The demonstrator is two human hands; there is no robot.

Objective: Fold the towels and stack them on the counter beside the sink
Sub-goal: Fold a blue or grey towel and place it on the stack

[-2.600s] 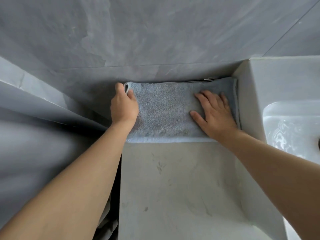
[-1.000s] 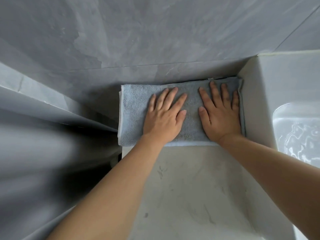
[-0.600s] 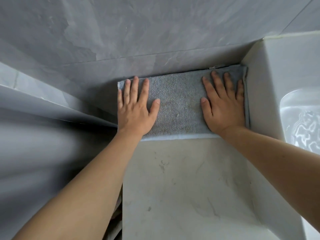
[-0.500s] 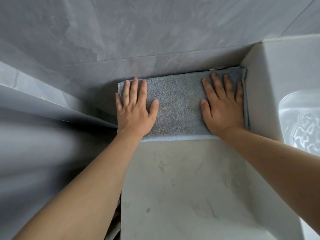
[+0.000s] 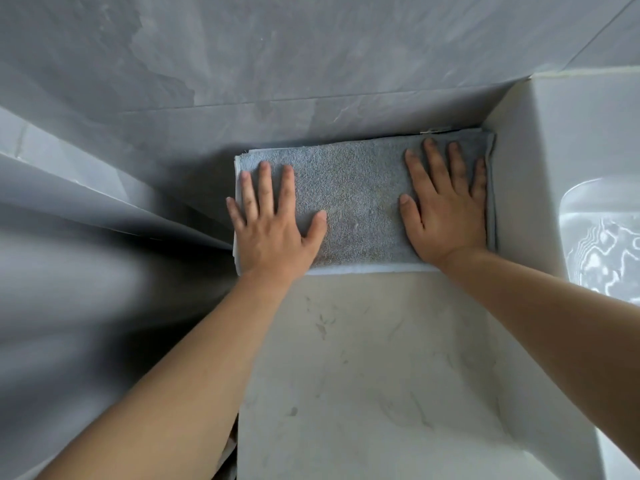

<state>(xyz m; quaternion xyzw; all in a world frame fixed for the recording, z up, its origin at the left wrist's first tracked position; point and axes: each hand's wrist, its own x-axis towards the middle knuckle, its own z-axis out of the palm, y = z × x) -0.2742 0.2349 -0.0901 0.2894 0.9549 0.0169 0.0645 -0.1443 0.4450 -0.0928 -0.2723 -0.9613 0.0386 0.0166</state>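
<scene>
Two flat hands press on one folded grey towel, which lies along the back edge of the pale counter, tight against the grey tiled wall. Going from the left: the counter's left edge drops away into a dim, blurred gap, and the towel's left end reaches that edge. The left hand lies palm down on that end, fingers straight and spread, gripping nothing. The middle of the towel shows bare between the hands. The right hand is likewise spread flat and released, pressing the towel's right end, which butts against the raised white side of the sink. Water glints in the basin at the far right.

As a judgement, this towel is folded and placed beside the sink, and the hands are only smoothing it down. A paler layer shows along its front edge, so it may rest on another towel or simply be its own lower fold; I cannot tell which. A bit of cloth peeks below the counter's left edge, perhaps more towels left to fold.
</scene>
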